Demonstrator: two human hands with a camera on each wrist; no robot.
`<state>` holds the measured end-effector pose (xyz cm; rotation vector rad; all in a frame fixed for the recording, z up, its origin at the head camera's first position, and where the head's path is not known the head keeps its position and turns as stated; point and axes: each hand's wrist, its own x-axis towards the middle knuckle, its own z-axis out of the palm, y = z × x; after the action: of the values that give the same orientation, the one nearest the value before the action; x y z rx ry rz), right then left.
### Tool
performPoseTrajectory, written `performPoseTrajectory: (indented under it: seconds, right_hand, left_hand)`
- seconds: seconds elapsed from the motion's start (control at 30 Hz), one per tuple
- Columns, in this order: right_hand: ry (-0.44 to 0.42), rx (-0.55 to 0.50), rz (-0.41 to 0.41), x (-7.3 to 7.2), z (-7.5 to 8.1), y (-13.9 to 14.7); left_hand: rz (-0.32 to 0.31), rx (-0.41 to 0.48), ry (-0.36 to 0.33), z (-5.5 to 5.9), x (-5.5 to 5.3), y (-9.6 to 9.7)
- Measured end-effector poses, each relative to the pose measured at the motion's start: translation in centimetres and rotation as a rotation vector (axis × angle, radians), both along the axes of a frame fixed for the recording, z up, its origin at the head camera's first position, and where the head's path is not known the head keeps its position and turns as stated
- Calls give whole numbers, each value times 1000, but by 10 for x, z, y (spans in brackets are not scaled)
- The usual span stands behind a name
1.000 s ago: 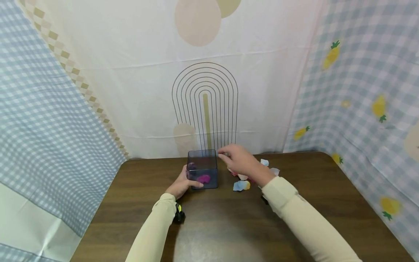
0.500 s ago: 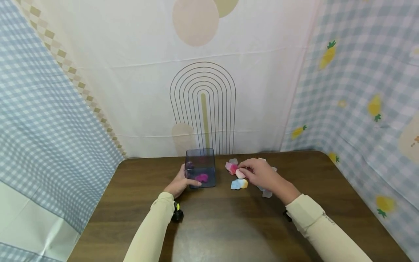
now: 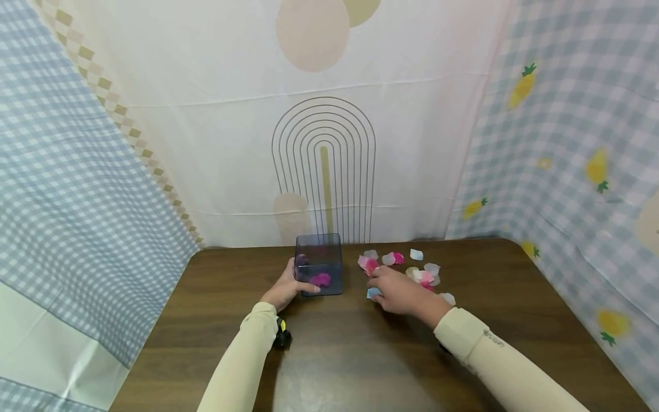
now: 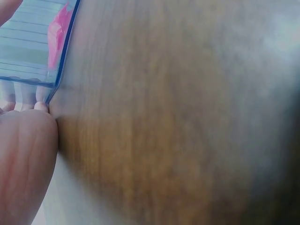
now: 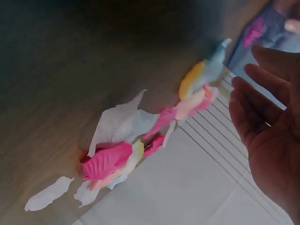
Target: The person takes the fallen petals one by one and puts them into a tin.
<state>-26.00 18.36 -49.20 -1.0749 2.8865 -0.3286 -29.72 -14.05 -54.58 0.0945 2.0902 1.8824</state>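
A clear bluish square plastic box (image 3: pixel 334 281) stands near the table's back edge, with magenta petals (image 3: pixel 321 280) inside. My left hand (image 3: pixel 282 290) grips its left side, thumb across the front wall; the left wrist view shows fingers (image 4: pixel 41 107) at the box's corner. To the right, my right hand (image 3: pixel 399 292) hovers low over loose artificial petals, its fingertips at a light blue petal (image 3: pixel 373 293). In the right wrist view its fingers (image 5: pixel 255 105) are loosely bent with nothing between them, and a yellow petal (image 5: pixel 192 80) lies beside the blue one.
Pink petals (image 3: pixel 368 264) lie just behind my right hand. More white and pink petals (image 3: pixel 424 277) are scattered to its right on the brown wooden table (image 3: pixel 329 355). A printed white curtain (image 3: pixel 237 171) hangs right behind the table, with checked cloth (image 3: pixel 556 143) at the side.
My right hand has gone from beside the box's rim to the white petal in the pile, then forward-left over the light blue petal. The left hand and box have stayed put.
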Motion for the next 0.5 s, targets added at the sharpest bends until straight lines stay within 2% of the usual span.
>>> performPoseTrajectory:
  seconds: [0.1,0.23,0.37,0.5]
  right_hand:
    - [1,101,-6,-3,-5,-4]
    - [79,188,24,-6,-12,-6]
    - [202,227,84,-8,-18,-8]
    - [255,238,104,-9,-20,-10]
  left_hand:
    - [1,10,1,-1,-1,0]
    - [3,19,5,-1,-2,1]
    - [-3,15,3,0,-3,0]
    - [-6,13,-8,-1,-3,-1]
